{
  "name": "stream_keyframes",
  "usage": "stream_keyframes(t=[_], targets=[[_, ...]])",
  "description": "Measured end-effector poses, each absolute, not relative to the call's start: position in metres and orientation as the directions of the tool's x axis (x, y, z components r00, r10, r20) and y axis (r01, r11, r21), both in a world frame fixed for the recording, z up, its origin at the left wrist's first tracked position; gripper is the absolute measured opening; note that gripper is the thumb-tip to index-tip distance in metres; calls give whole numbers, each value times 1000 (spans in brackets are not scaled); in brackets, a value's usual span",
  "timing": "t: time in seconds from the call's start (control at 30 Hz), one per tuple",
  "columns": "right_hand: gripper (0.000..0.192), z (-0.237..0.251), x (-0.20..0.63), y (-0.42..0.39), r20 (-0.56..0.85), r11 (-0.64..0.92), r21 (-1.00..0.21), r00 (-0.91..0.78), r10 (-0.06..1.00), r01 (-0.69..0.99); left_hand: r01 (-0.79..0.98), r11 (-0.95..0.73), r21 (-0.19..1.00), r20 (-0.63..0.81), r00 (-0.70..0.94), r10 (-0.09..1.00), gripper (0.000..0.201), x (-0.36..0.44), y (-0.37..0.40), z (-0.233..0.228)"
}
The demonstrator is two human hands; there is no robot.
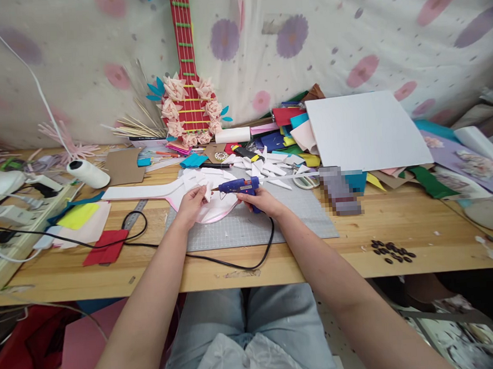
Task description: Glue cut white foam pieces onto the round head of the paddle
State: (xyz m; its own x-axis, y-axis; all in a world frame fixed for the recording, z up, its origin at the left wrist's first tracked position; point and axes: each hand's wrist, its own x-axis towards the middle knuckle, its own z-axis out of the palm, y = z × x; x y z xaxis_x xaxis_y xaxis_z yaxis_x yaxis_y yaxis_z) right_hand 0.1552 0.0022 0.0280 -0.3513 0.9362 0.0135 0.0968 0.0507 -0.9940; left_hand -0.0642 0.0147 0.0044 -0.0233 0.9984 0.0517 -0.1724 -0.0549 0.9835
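We are holding a blue glue gun in our right hand, its nozzle pointing left, a long pale glue stick jutting from its back. With our left hand we are pinching a small white piece by the nozzle. Beneath, we are seeing a white guitar-shaped form, pink-edged, lying partly on a gray mat, its neck extending left.

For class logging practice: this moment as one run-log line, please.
left hand: holds white piece; right hand: holds blue glue gun; nozzle: by piece; white cutout: partly on grey mat
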Motion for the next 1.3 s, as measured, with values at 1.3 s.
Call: stream_keyframes(t=[1.3], targets=[[40, 23, 156, 6, -38, 15, -988, -334, 942, 155, -220, -47, 974, 41, -33, 999, 39, -65, 15, 3]])
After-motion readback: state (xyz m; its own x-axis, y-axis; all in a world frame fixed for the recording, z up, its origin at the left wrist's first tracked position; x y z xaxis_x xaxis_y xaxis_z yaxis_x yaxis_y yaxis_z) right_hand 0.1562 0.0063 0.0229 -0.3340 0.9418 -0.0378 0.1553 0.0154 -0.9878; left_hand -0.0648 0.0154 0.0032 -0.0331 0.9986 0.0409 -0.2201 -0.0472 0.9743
